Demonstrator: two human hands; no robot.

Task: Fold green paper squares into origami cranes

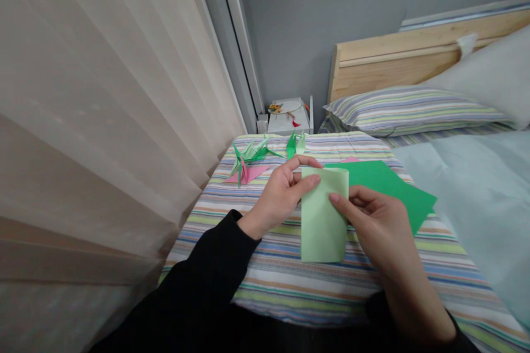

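Over the middle of the striped, cloth-covered surface [298,295], a light green paper [323,226] is held as an upright oblong; whether its lower edge touches the cloth cannot be determined. Left hand [285,193]: grip closed on the paper's upper left corner, thumb on the front face. Right hand [376,220]: grip closed on the right margin, thumb on the face, fingers behind.

A dark green sheet [393,190] lies behind the right hand, reaching the surface's right edge, with a pink paper [351,159] showing past its far side. Toward the far left corner sits a cluster of green and pink folded figures [245,172]. Two green folded pieces [292,145] stand near the far edge.
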